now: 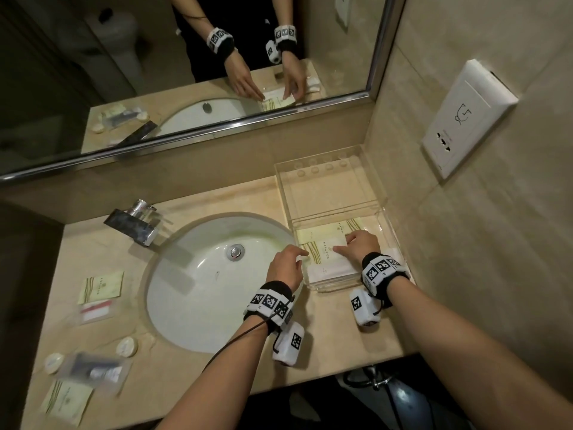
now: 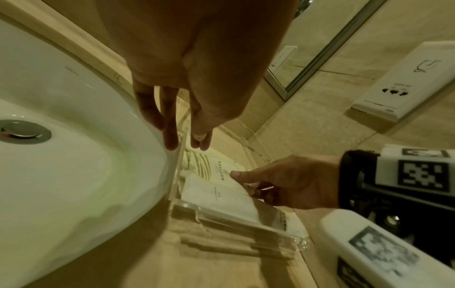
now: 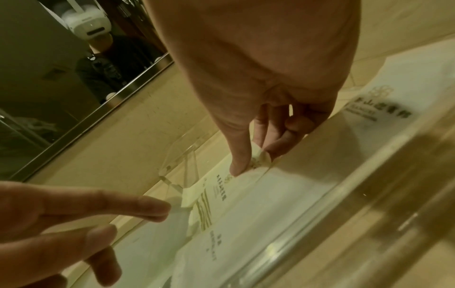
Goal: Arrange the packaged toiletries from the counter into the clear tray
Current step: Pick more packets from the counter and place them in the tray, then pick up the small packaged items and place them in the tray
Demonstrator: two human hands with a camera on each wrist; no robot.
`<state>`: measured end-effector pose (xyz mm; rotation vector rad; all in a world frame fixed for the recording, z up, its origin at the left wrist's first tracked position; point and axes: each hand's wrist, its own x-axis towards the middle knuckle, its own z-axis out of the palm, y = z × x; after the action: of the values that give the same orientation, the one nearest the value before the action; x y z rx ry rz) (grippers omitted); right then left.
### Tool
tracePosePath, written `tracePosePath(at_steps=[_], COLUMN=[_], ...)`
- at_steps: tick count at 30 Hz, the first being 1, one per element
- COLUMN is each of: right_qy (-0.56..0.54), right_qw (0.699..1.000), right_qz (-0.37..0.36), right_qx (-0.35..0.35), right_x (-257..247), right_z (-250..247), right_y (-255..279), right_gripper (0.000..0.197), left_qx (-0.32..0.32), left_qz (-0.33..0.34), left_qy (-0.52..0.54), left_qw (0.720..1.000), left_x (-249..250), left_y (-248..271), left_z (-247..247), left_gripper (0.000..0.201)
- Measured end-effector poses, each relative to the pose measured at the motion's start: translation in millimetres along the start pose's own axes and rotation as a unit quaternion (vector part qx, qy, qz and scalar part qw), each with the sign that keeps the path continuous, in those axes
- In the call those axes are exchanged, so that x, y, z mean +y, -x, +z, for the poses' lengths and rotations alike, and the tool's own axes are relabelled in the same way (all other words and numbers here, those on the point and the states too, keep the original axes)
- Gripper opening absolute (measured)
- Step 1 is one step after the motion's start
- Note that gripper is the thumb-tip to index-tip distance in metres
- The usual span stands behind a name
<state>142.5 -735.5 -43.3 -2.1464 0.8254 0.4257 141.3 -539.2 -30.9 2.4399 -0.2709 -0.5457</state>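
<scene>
The clear tray (image 1: pixel 336 169) stands on the counter to the right of the sink. In its near half lie two pale yellow striped packets (image 1: pixel 324 254) and a white packet (image 1: pixel 331 271). My right hand (image 1: pixel 344 245) is inside the tray; its thumb (image 3: pixel 237 163) presses the nearer striped packet (image 3: pixel 221 187) while the curled fingers pinch that packet's edge. My left hand (image 1: pixel 297 254) hovers at the tray's left wall with straight fingers (image 2: pixel 169 134), one fingertip touching the packet's corner (image 3: pixel 183 202). The tray's far half holds nothing.
Left of the sink (image 1: pixel 198 305) lie a striped packet (image 1: pixel 100 287), a clear packet with a red strip (image 1: pixel 94 311), two round soaps (image 1: pixel 127 346), a clear bag with a dark tube (image 1: pixel 96 369) and another striped packet (image 1: pixel 66 401). A tap (image 1: pixel 136 221) stands behind; a wall socket (image 1: pixel 465 119) is at right.
</scene>
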Motion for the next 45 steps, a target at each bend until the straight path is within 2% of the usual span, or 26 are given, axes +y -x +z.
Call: tracePosePath(at_steps=[1,3,5,7,9,14,16,20,24,29,33,38,40,45], right_qy=[-0.001,0.003,0.016,0.022,0.021,0.058,0.058,0.075,0.033,-0.058,-0.052,-0.021,-0.008,0.027], right_qw=[1.0,1.0,1.0,1.0,1.0,0.998,0.997,0.996,0.996,0.984,0.97,0.948,0.933,0.905], right_qz=[-0.002,-0.01,-0.008,-0.007,-0.006,-0.013,-0.02,-0.029,-0.057,-0.16,-0.237,-0.297,-0.321,-0.35], right_qx=[-0.001,-0.006,-0.011,-0.012,-0.005,0.035,0.044,0.045,0.062,0.062,-0.012,-0.11,-0.162,-0.242], right_x=[-3,-6,-9,-10,-10,-2,-1,-1,-3,-36,-82,-140,-162,-191], right_z=[1,3,6,9,10,13,13,9,-1,3,29,87,117,181], right_y=[2,2,2,1,2,5,7,10,10,26,44,69,85,119], right_gripper=[0.027,0.034,0.031,0.048,0.053,0.04,0.035,0.036,0.032,0.016,0.012,0.014,0.012,0.014], left_qx=[-0.002,-0.01,-0.019,-0.028,-0.039,-0.079,-0.098,-0.107,-0.04,0.058,0.122,0.198,0.24,0.302], left_qz=[0.007,0.024,0.035,0.038,0.039,0.039,0.032,0.045,0.044,-0.034,-0.098,-0.168,-0.2,-0.275], left_qy=[-0.008,-0.03,-0.052,-0.074,-0.104,-0.174,-0.178,-0.16,-0.034,0.13,0.178,0.197,0.206,0.223], left_qw=[1.0,0.999,0.998,0.996,0.993,0.981,0.979,0.98,0.998,0.989,0.971,0.945,0.927,0.885], left_x=[0,-1,-2,-2,-2,-3,-4,-5,-10,-29,-61,-112,-135,-179], left_y=[0,-2,-3,-4,-4,-5,-6,-5,0,20,49,101,130,191], left_z=[1,3,5,7,10,18,19,13,-9,-50,-82,-122,-137,-154], left_gripper=[0.031,0.032,0.033,0.037,0.041,0.053,0.054,0.05,0.036,0.023,0.019,0.018,0.017,0.017])
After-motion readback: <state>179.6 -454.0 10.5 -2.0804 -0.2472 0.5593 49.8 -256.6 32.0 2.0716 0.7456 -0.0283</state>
